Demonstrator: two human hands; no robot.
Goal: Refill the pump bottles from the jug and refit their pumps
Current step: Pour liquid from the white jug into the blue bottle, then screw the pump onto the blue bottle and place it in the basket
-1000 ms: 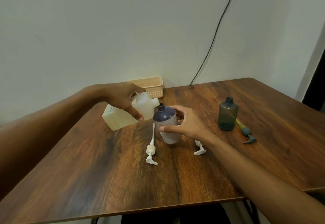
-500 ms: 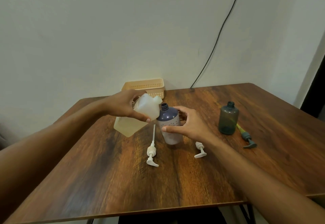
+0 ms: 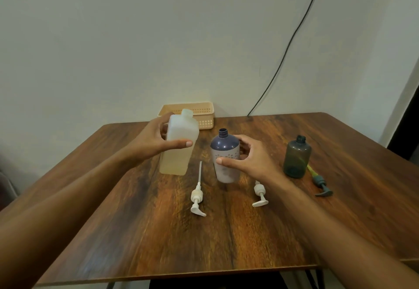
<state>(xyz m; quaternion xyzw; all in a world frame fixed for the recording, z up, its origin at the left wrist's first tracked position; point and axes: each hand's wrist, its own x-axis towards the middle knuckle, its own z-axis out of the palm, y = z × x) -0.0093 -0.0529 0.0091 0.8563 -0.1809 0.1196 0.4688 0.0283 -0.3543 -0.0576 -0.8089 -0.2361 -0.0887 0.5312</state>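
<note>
Far back on the bench, the left hand is wrapped round the open jug, at 9 o'clock from the purple bottle, which the right hand holds. That bottle's mouth is small, so a fast pour could spill onto the white pump at 7.

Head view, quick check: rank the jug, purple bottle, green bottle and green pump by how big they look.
1. jug
2. purple bottle, partly covered by the right hand
3. green bottle, which looks only slightly smaller than the purple one, so that pair is unsure
4. green pump
</note>
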